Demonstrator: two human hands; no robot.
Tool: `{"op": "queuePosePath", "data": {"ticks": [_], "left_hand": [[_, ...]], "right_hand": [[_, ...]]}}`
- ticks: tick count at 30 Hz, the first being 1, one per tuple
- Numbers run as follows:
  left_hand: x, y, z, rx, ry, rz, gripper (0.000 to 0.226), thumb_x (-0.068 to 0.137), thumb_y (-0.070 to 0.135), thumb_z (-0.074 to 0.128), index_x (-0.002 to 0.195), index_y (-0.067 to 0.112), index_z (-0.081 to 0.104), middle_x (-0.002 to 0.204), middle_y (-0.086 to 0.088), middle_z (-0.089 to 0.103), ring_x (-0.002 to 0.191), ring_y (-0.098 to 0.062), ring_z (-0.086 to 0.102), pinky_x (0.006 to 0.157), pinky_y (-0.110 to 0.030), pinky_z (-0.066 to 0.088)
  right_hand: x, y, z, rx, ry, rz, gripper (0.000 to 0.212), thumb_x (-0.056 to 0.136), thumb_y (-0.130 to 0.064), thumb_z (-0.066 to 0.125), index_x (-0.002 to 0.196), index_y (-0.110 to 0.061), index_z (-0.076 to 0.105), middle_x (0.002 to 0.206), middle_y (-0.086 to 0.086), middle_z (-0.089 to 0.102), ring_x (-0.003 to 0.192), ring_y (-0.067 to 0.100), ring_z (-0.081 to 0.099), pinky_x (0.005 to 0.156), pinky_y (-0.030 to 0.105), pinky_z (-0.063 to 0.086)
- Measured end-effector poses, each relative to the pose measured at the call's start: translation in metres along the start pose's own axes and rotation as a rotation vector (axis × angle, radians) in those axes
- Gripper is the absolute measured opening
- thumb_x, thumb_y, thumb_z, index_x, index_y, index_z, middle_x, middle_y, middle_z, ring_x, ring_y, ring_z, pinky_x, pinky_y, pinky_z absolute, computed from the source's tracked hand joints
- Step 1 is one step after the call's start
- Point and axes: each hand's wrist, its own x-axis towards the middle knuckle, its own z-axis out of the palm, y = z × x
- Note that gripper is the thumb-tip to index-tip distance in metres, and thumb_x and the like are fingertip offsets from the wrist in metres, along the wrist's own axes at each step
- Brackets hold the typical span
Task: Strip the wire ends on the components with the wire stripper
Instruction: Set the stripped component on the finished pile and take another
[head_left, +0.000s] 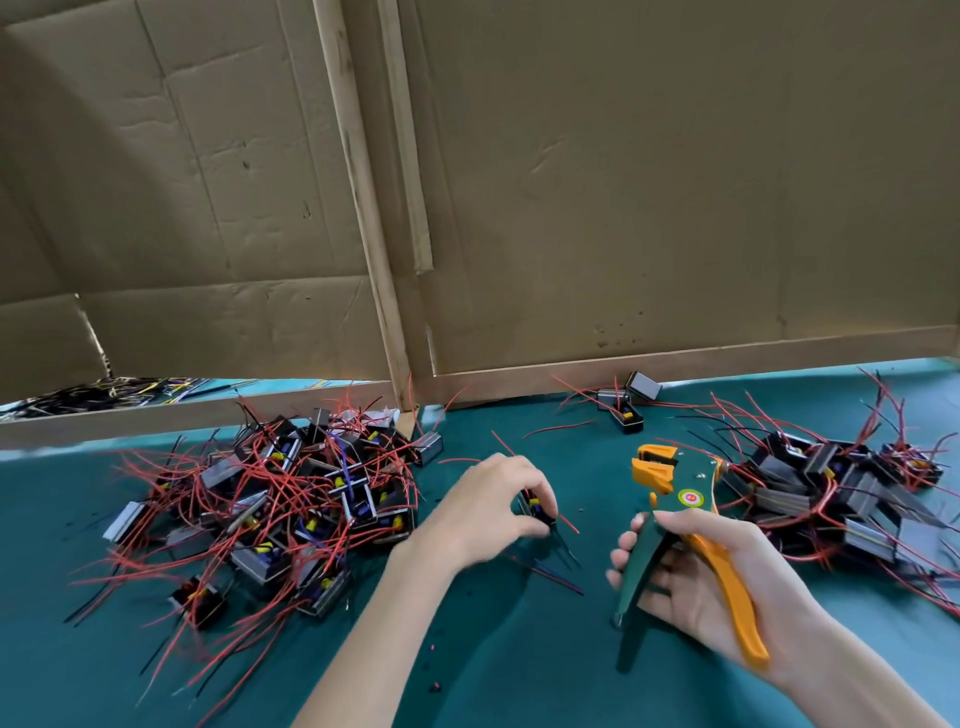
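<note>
My right hand (711, 577) grips the green and orange wire stripper (675, 499) by its handles, jaws pointing up and away, held above the green table (519, 649). My left hand (488, 512) holds a small black component (536, 506) with red and black wires, low over the table just left of the stripper. A big pile of the same components (280, 514) with tangled red wires lies to the left. A second pile (841, 499) lies to the right.
A cardboard wall with wooden battens (374, 260) closes the back of the table. A few loose components (626, 402) sit by its base. Bits of stripped insulation (434, 686) dot the table near me. Black wires (88, 397) lie beyond the wall's gap at left.
</note>
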Motion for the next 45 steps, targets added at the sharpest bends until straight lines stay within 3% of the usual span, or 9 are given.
{"op": "queuePosePath", "data": {"ticks": [4, 10, 14, 19, 26, 31, 34, 39, 45], "left_hand": [[0.0, 0.001, 0.016, 0.04, 0.079, 0.044, 0.01, 0.079, 0.019, 0.075, 0.088, 0.018, 0.072, 0.101, 0.006, 0.069, 0.099, -0.014, 0.054, 0.096, -0.039, 0.038], [0.0, 0.002, 0.028, 0.038, 0.208, 0.163, 0.007, 0.082, 0.018, 0.072, 0.087, 0.014, 0.074, 0.091, 0.005, 0.073, 0.089, -0.012, 0.058, 0.091, -0.029, 0.039], [0.001, 0.011, 0.024, -0.334, 0.432, 0.038, 0.003, 0.085, 0.011, 0.071, 0.082, 0.013, 0.073, 0.082, 0.009, 0.07, 0.08, -0.001, 0.061, 0.079, -0.01, 0.041], [0.005, 0.023, 0.002, -0.76, 0.55, -0.02, 0.023, 0.092, -0.003, 0.056, 0.087, 0.017, 0.066, 0.083, 0.004, 0.072, 0.083, -0.008, 0.067, 0.08, -0.016, 0.049], [-0.001, 0.034, -0.019, -0.749, 0.445, 0.028, 0.013, 0.091, 0.015, 0.064, 0.08, 0.023, 0.068, 0.072, 0.015, 0.068, 0.07, 0.001, 0.058, 0.07, -0.009, 0.044], [-0.005, 0.036, -0.026, -0.719, 0.337, 0.022, 0.011, 0.089, 0.014, 0.065, 0.081, 0.021, 0.068, 0.069, 0.004, 0.065, 0.062, -0.007, 0.058, 0.061, -0.014, 0.044], [-0.008, 0.037, -0.031, -0.738, 0.217, 0.026, 0.01, 0.091, 0.009, 0.063, 0.084, 0.016, 0.068, 0.066, -0.001, 0.061, 0.049, -0.005, 0.045, 0.049, -0.013, 0.036], [-0.01, 0.041, -0.035, -0.684, 0.161, 0.006, 0.01, 0.091, 0.016, 0.063, 0.082, 0.018, 0.067, 0.066, 0.002, 0.06, 0.059, -0.009, 0.049, 0.056, -0.019, 0.041], [-0.012, 0.044, -0.038, -0.639, 0.094, 0.018, 0.01, 0.091, 0.017, 0.063, 0.081, 0.015, 0.064, 0.065, 0.005, 0.061, 0.055, 0.001, 0.053, 0.058, -0.011, 0.041]], "right_hand": [[0.0, 0.0, 0.001, 0.013, 0.013, -0.008, 0.022, 0.057, -0.01, 0.073, 0.076, 0.003, 0.072, 0.082, 0.024, 0.065, 0.073, 0.039, 0.069, 0.068, 0.049, 0.058], [-0.001, 0.001, 0.003, -0.001, 0.007, -0.008, 0.028, 0.05, -0.003, 0.078, 0.076, 0.003, 0.072, 0.082, 0.024, 0.065, 0.073, 0.04, 0.069, 0.069, 0.05, 0.057], [-0.001, 0.0, 0.003, -0.007, -0.012, -0.029, 0.029, 0.05, -0.007, 0.08, 0.077, 0.002, 0.072, 0.082, 0.025, 0.064, 0.073, 0.04, 0.068, 0.069, 0.05, 0.057], [-0.006, 0.001, 0.009, -0.107, -0.079, -0.046, 0.049, 0.035, -0.016, 0.092, 0.078, -0.001, 0.073, 0.081, 0.025, 0.063, 0.073, 0.04, 0.066, 0.07, 0.05, 0.057], [-0.013, 0.007, 0.019, -0.222, -0.219, -0.055, 0.05, 0.041, -0.022, 0.093, 0.081, -0.001, 0.071, 0.08, 0.026, 0.062, 0.072, 0.041, 0.065, 0.07, 0.05, 0.056], [-0.017, 0.008, 0.024, -0.293, -0.298, -0.084, 0.048, 0.05, -0.023, 0.091, 0.085, 0.0, 0.068, 0.08, 0.028, 0.061, 0.074, 0.043, 0.064, 0.072, 0.052, 0.054], [-0.02, 0.006, 0.027, -0.317, -0.324, -0.088, 0.046, 0.052, -0.024, 0.091, 0.085, 0.0, 0.068, 0.08, 0.028, 0.061, 0.073, 0.042, 0.064, 0.072, 0.051, 0.054], [-0.025, 0.004, 0.03, -0.36, -0.34, -0.084, 0.047, 0.051, -0.024, 0.092, 0.083, -0.001, 0.068, 0.079, 0.028, 0.061, 0.071, 0.041, 0.064, 0.071, 0.051, 0.055], [-0.027, 0.003, 0.034, -0.417, -0.336, -0.088, 0.045, 0.05, -0.025, 0.092, 0.081, -0.002, 0.069, 0.077, 0.028, 0.061, 0.07, 0.041, 0.064, 0.069, 0.05, 0.055]]}}
